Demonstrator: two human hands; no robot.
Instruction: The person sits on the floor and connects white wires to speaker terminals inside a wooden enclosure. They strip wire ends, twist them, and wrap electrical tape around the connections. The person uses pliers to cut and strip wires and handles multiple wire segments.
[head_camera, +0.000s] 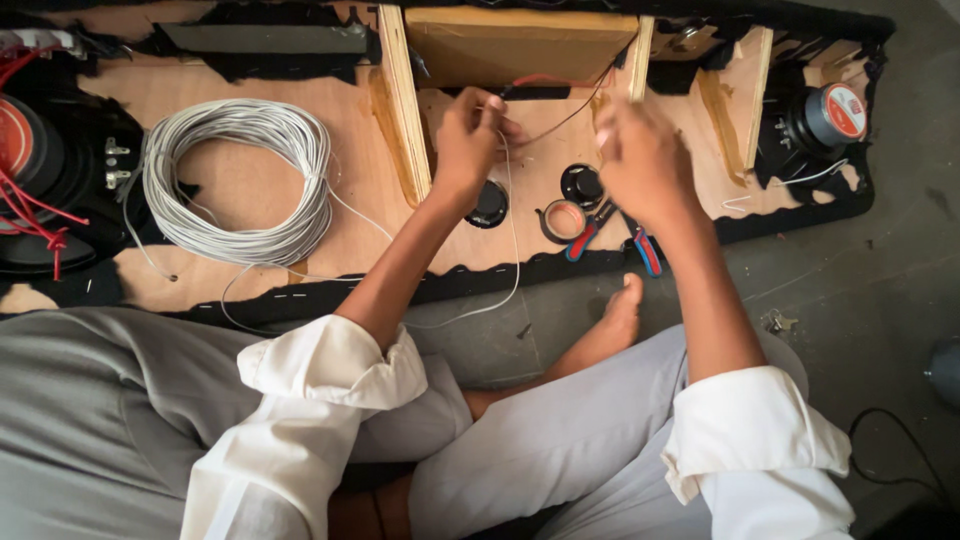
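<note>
- A thin grey insulated wire runs from the person's left hand down over the plywood panel, past the panel's black cloth edge and onto the grey floor by the knees.
- The left hand is pinched shut on the upper end of that wire, fingers bunched near the middle bay of the panel.
- The right hand is raised just beside it, blurred; its fingers curl inward, but whether they grip anything cannot be told.
- A thin red and black wire pair stretches between the two hands, under an upright wooden box section.
- Below the hands lie two small round black speaker drivers, a roll of brown tape and pliers with red and blue handles, all close together on the panel.
- A large coil of the same grey wire rests on the panel well to the left.
- A big black speaker with red cord sits at the far left; another round black speaker magnet lies at the far right.
- The person sits cross-legged, white sleeves rolled, one bare foot near the panel's edge.
</note>
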